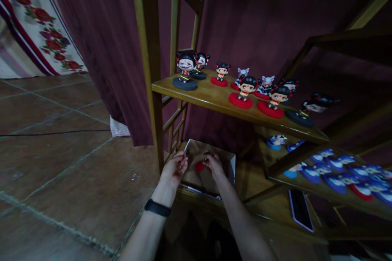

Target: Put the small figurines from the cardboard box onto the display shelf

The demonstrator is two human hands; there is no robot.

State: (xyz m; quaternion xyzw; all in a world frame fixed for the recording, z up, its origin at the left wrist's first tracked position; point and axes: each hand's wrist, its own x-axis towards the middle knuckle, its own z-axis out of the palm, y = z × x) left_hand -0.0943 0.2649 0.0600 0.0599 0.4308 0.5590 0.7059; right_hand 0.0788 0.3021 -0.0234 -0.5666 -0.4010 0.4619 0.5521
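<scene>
Low in the shelving stands an open cardboard box [206,148] with pale walls and a brown inside. My left hand [175,168], with a dark band on its wrist, is at the box's left wall, its fingers curled on the rim. Inside the box my right hand [213,163] is closed in a pinch. What it pinches is small, dark and mostly hidden by the fingers. Just left of those fingertips a round red disc [199,166] shows against the cardboard; I cannot tell whether it is joined to what the hand pinches.
Above the box, a wooden shelf [208,100] bears several big-headed figurines [246,86] on red or dark round bases. More figurines with blue bases [317,173] crowd a lower shelf at right. A phone [300,210] lies below them. A purple curtain [101,49] hangs at left.
</scene>
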